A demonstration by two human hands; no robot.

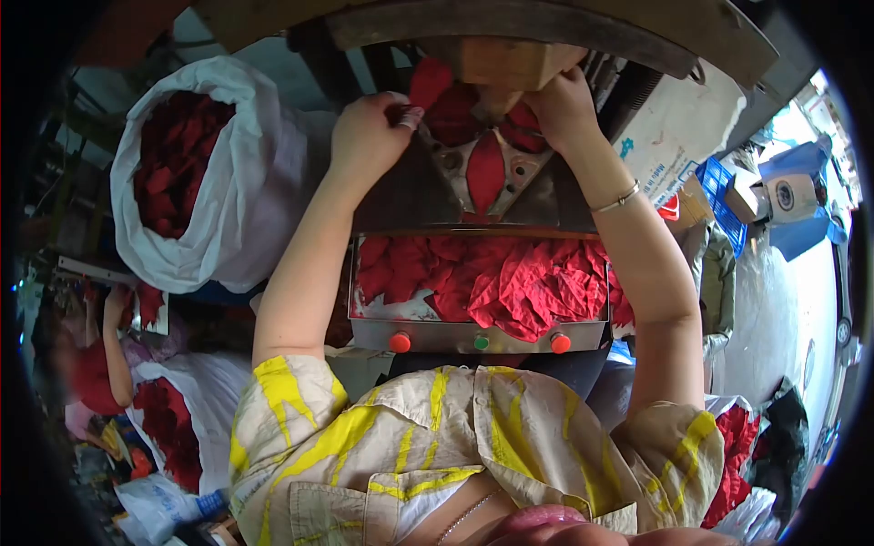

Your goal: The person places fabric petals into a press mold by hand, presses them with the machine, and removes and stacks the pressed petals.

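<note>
My left hand [371, 136] is closed on a red fabric piece [430, 82] at the left of the metal machine head. On the other side my right hand [563, 107] reaches to the machine beside a wooden block [510, 68]; its fingertips are partly hidden near red fabric. Between the hands, a leaf-shaped red piece [485, 173] lies on the metal plate [452, 162]. Below the plate, a tray [473, 335] holds a heap of crumpled red fabric pieces [510, 278].
Red and green buttons [481, 343] line the tray's front. A white sack [273, 173] of red pieces stands at the left. Another person [96, 364] works at the far left near a second sack [218, 400]. At the right are a cardboard sheet [683, 127] and a blue crate [724, 205].
</note>
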